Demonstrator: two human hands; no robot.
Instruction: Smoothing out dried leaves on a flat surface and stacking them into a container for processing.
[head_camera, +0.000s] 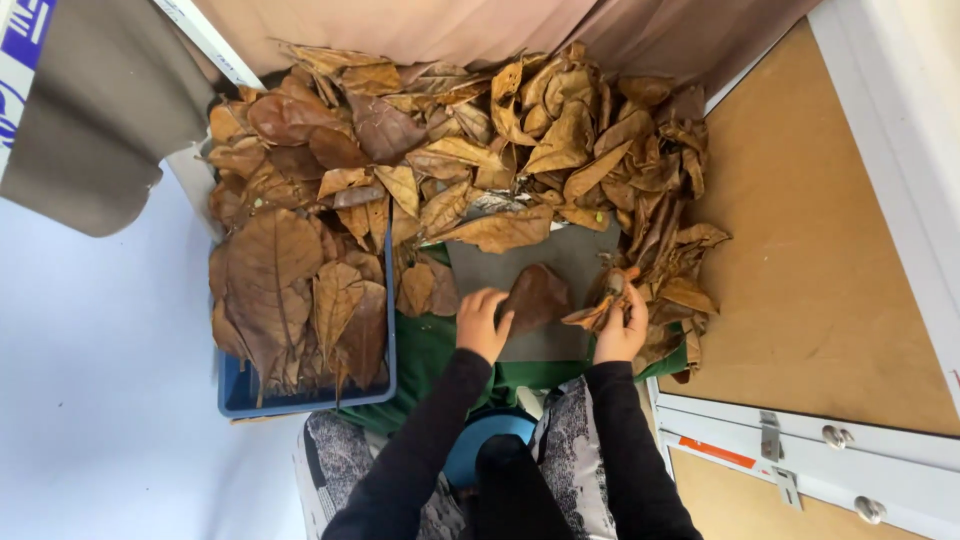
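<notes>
- Hidden or cut off: the mat (560, 262) shows only in part, with its upper and right edges under the leaf heap (480, 140); the crate (385, 330) shows only a front rim and right wall, the rest buried. Arms in black sleeves leave the frame at the bottom. The blue round object (490, 440) between the knees cannot be identified.
- Left hand (482, 322): fingers curled onto the left edge of a dark leaf (537, 297) that lies flat on the mat; whether it pinches or only presses cannot be told.
- Right hand (622, 325): fingers closed around a curled leaf (603, 305) at the mat's right edge, just beside the heap.
- Crate: blue, left of the hands, filled above its rim with large dry brown leaves.
- Heap: dry brown leaves spread from the crate across the back to the right.
- Surface: grey mat over green cloth (425, 360); white floor (90, 380) at left.
- Room: brown board panel (810, 260) at right, white frame with metal latches (770, 435), beige cloth behind.
</notes>
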